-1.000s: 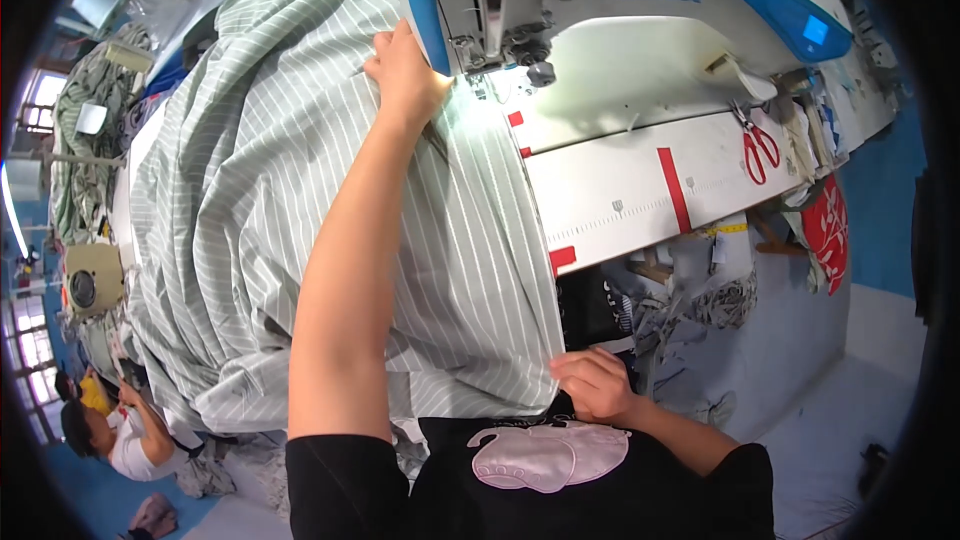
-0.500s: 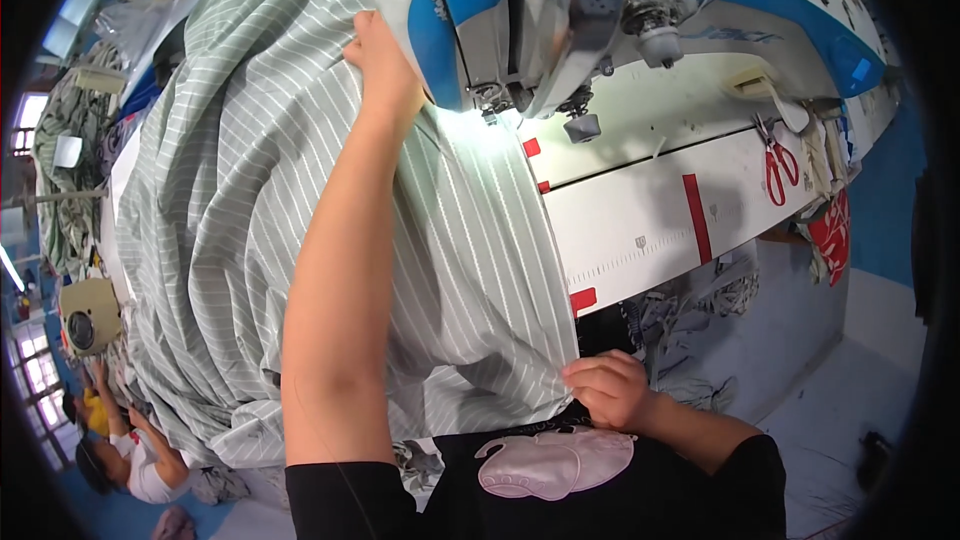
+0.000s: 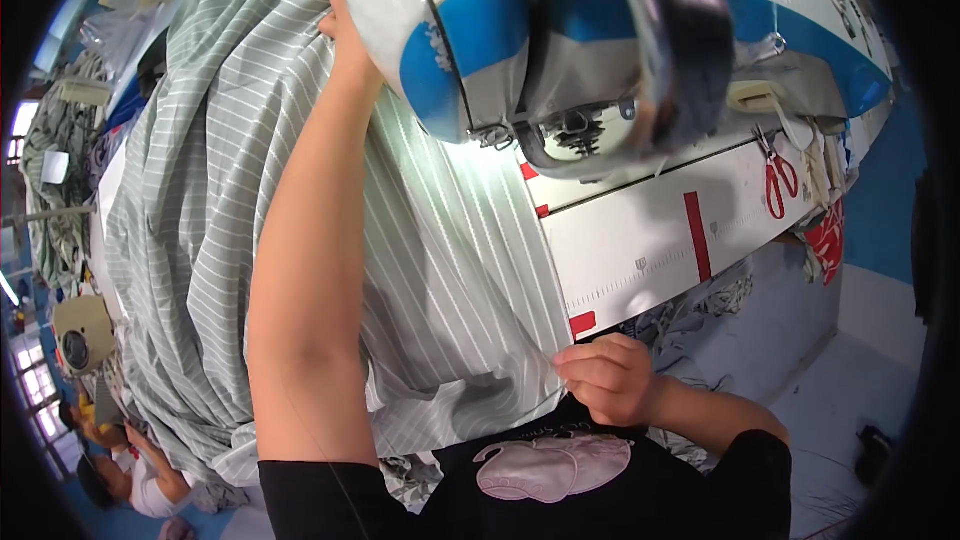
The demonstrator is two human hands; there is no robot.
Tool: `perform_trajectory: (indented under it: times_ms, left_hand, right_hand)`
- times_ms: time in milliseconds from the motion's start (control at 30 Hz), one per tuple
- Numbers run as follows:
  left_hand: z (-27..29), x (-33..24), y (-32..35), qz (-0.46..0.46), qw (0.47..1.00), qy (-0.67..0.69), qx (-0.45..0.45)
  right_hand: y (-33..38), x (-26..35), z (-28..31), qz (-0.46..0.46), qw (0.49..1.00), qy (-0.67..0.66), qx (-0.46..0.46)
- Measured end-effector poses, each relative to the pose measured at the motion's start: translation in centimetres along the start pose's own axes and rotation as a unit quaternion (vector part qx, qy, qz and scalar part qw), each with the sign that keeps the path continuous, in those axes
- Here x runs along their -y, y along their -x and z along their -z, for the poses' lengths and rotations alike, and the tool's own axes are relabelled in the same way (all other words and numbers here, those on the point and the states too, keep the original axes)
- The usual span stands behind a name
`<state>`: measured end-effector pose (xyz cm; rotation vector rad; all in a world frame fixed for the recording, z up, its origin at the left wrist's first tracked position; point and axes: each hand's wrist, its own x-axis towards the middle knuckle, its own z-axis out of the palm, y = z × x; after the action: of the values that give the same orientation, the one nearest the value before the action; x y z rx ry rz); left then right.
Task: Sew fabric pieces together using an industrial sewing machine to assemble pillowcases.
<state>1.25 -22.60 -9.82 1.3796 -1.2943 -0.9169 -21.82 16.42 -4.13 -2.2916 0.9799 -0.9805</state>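
Note:
Grey-green fabric with white stripes (image 3: 470, 280) lies in folds under the head of a blue and white sewing machine (image 3: 490, 30). Its straight right edge runs from the lit needle area toward me. My left hand (image 3: 343, 28) is closed on the cloth at the far side, left of the machine head, which hides part of it. Near my body, my right hand (image 3: 607, 378) pinches the fabric's near right corner between thumb and fingers. The needle and presser foot are hard to make out in the glare.
Red-handled scissors (image 3: 778, 178) lie at the right on the white machine table (image 3: 640, 240), which has red tape strips. A cream-coloured machine part (image 3: 82, 333) stands at the left. Two people (image 3: 140, 480) are at the lower left. Cloth scraps (image 3: 725, 300) lie below the table.
My left hand and forearm have shifted left in the picture. The machine head looks larger and covers more of the bed. My right hand keeps its pinch on the fabric corner.

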Motion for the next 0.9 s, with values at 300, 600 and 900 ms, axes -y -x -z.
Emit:
perform_trajectory:
  times_ms: [300, 600, 900]
  left_hand:
    - [0.1, -1.8, -2.0, 0.147, 0.966, 0.211, -0.013]
    - [0.3, -2.5, -4.7, 0.111, 0.976, 0.189, -0.007]
    - [0.8, -2.0, -7.9, -0.234, 0.908, -0.337, -0.080]
  right_hand:
    - [-3.6, -1.6, 1.0, 0.004, 1.000, 0.020, 0.017]
    - [-6.5, -3.1, 1.5, 0.005, 0.999, 0.022, 0.026]
    - [-9.7, -5.1, 1.6, 0.020, 0.998, 0.056, 0.022]
